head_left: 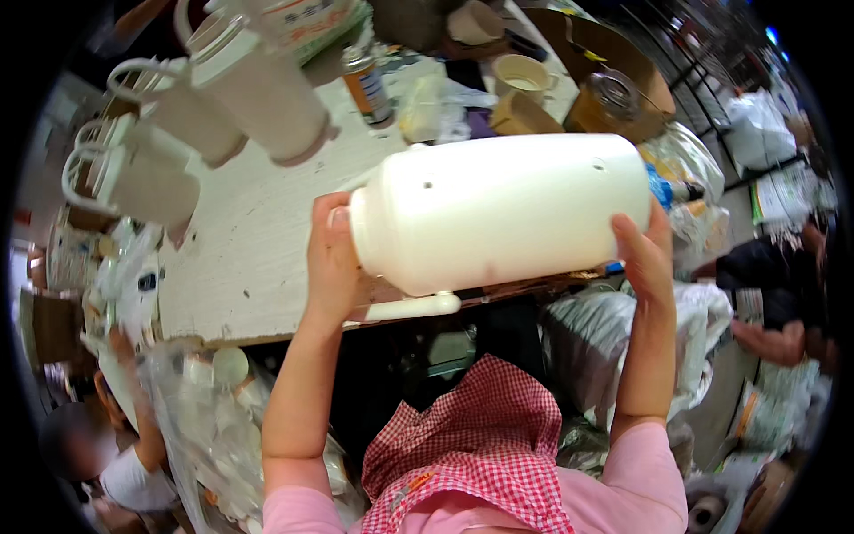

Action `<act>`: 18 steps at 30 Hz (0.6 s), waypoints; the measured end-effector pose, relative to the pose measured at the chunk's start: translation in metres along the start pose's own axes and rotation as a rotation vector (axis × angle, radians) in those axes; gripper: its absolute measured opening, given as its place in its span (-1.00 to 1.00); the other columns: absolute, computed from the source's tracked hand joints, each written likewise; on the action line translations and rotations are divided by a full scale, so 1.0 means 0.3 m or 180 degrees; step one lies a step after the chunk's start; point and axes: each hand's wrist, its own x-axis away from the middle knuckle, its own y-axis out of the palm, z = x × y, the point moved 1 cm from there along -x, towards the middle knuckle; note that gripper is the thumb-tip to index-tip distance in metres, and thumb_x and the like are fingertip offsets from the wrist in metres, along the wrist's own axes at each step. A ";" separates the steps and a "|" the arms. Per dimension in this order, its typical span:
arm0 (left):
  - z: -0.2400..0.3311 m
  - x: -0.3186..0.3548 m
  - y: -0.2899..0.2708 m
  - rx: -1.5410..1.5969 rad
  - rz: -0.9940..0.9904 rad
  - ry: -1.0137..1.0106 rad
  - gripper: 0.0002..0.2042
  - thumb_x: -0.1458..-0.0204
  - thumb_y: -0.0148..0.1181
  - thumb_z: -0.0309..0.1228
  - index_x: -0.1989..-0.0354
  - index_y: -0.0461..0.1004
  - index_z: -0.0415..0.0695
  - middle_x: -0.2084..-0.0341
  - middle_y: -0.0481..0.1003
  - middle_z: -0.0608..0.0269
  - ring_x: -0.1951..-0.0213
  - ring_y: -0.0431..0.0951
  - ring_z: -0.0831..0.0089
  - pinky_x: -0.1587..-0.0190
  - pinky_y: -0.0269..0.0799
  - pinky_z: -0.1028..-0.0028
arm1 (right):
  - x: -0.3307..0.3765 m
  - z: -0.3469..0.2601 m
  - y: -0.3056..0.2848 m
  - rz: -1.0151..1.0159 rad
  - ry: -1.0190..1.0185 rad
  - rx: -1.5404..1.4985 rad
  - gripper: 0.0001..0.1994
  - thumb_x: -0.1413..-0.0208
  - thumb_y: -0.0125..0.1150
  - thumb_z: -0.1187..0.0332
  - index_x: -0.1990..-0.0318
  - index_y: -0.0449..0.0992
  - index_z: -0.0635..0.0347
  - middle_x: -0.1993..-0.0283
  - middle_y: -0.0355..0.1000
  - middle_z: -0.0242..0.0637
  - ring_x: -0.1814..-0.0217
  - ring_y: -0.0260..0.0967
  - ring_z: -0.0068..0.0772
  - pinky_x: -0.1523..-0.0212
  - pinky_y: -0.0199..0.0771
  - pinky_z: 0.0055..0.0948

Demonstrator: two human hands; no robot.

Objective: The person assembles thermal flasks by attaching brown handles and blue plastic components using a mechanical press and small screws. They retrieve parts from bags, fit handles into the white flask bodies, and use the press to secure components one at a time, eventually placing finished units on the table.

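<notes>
A large cream plastic flask body (507, 209) lies sideways between my two hands, above the front edge of the table. My left hand (334, 258) is closed round its narrow neck end, with the thumb on the rim. Around the wide base, my right hand (645, 254) is closed, its thumb pressed on the side facing me. A cream handle (414, 308) hangs below the neck, near my left wrist. Two small dark marks or holes show on the body. The far sides of both grips are hidden behind the flask.
Several similar flasks with handles (258, 93) stand at the table's (240, 258) far left. Behind are a spray can (366, 84), a cream cup (523, 76) and a roll of brown tape (525, 114). Plastic bags (209, 427) flank me. Other people are at left and right.
</notes>
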 end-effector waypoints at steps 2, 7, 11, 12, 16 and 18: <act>-0.106 -0.038 -0.029 0.0090 -0.0259 0.0100 -0.57 -0.40 -0.18 -0.14 -0.20 0.32 -0.24 -0.06 0.41 0.08 -0.07 0.44 0.31 -0.18 0.33 0.33 | 0.059 0.007 0.008 0.0024 0.0370 0.0330 -0.62 -0.13 0.35 0.37 -0.08 0.51 0.31 0.01 0.57 -0.22 0.02 0.54 -0.45 0.01 0.58 -0.37; 0.155 -0.115 -0.119 -0.0583 -0.0124 0.0589 -0.53 -0.25 0.12 -0.42 -0.34 0.32 -0.21 -0.32 0.31 -0.02 -0.29 0.35 0.22 -0.31 0.25 0.26 | -0.056 0.016 0.165 -0.0458 0.0384 -0.0560 -0.59 -0.01 0.44 0.34 0.01 0.50 0.33 0.19 0.56 -0.18 0.35 0.56 -0.37 0.57 0.59 -0.41; 0.162 -0.160 0.063 -0.0614 -0.0884 0.0341 -0.49 -0.21 0.19 -0.39 -0.33 0.32 -0.24 -0.27 0.37 0.00 -0.28 0.35 0.23 -0.34 0.20 0.29 | 0.002 0.121 0.049 0.0531 -0.0909 0.1171 -0.67 -0.04 0.44 0.30 0.11 0.50 0.26 0.24 0.56 -0.24 0.18 0.57 -0.39 0.25 0.57 -0.39; 0.142 -0.174 0.036 -0.0566 -0.0865 0.0267 -0.48 -0.20 0.21 -0.38 -0.32 0.32 -0.26 -0.25 0.39 0.00 -0.28 0.35 0.23 -0.35 0.19 0.29 | 0.066 0.138 0.019 0.0832 -0.0840 0.0350 -0.71 -0.08 0.46 0.29 0.18 0.48 0.23 0.21 0.52 -0.32 0.15 0.50 -0.48 0.12 0.52 -0.47; 0.108 -0.101 -0.005 -0.0484 -0.0900 0.0520 -0.44 -0.11 0.28 -0.40 -0.29 0.33 -0.32 -0.27 0.37 0.00 -0.30 0.34 0.17 -0.37 0.18 0.23 | 0.410 0.440 -0.461 0.2962 -0.0943 -0.0605 -0.88 -0.20 0.26 0.40 0.29 0.50 0.27 0.44 0.44 -0.41 0.35 0.40 -0.52 0.26 0.45 -0.51; 0.026 -0.161 -0.049 -0.0492 -0.1048 0.0783 -0.38 -0.09 0.32 -0.27 -0.28 0.33 -0.33 -0.23 0.39 -0.01 -0.27 0.36 0.17 -0.35 0.21 0.23 | 0.646 0.773 -0.719 0.3847 -0.0015 0.0402 -0.90 -0.19 0.19 0.41 0.24 0.52 0.27 0.43 0.51 -0.29 0.27 0.49 -0.42 0.21 0.46 -0.40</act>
